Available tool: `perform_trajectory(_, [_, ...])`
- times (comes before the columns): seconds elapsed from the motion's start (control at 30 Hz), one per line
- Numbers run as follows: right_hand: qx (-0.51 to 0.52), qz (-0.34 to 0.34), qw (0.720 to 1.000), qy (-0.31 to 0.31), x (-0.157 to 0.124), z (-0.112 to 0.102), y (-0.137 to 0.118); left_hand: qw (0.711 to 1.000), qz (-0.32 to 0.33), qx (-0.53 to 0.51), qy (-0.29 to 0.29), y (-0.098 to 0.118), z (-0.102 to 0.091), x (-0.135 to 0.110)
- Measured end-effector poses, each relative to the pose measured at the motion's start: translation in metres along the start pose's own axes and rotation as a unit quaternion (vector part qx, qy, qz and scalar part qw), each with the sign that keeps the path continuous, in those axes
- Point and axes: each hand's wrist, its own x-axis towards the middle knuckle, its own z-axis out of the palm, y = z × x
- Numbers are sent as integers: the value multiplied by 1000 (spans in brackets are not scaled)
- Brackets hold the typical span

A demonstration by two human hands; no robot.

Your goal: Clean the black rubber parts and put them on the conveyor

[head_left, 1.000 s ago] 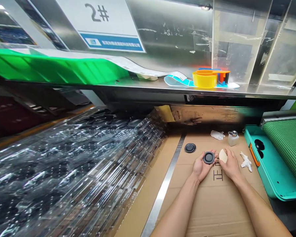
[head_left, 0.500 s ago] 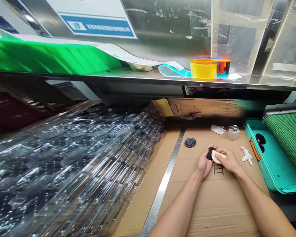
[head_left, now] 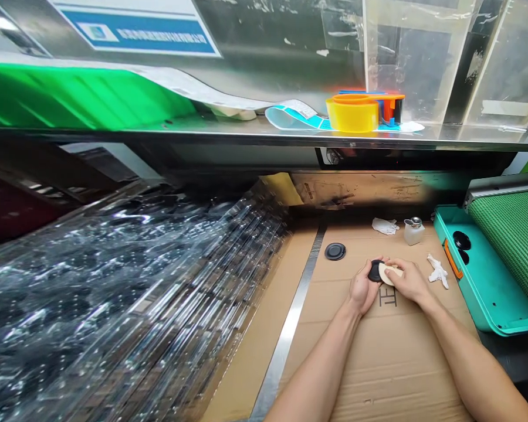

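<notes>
My left hand cups a round black rubber disc over the cardboard sheet. My right hand presses a cream-coloured pad against the face of that disc, fingers closed on the pad. A second black disc lies flat on the cardboard a little to the left of my hands.
A stack of clear plastic trays fills the left side. A small bottle and crumpled white wipes lie beyond my hands. A teal tray with black discs and a green conveyor belt stand at right. Tape rolls sit on the metal shelf.
My right hand brought the cream pad from beside the disc onto its face. The view has tilted downward a little.
</notes>
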Motion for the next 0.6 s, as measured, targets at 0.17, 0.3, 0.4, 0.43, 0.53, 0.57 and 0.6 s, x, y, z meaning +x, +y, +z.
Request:
perform_trajectory(0.17, [0,-49,998,-35,-1,9,-8,999,-41,-10,12,3,1,-2])
perform_trajectory(0.3, [-48,-33,998,-26,-2,-1,-7,999,-31,-15,7,3,1,-2])
perform_trajectory(0.4, [-134,-8,990,33,-4,6,-10,999,-30,-12,-2,-1,2,2])
perform_trajectory(0.43, [-172,-3,985,34,-3,11,-13,999,-37,-11,-11,-2,2,3])
perform_trajectory(0.53, [-290,37,956,23,2,25,-21,999,-46,-8,-22,-4,1,3])
perform_trajectory(0.57, [-317,58,946,28,4,28,-23,999,-40,-5,-14,-4,0,3])
perform_trajectory(0.6, [-335,77,938,33,5,29,-24,999,-34,-2,-4,-4,0,2])
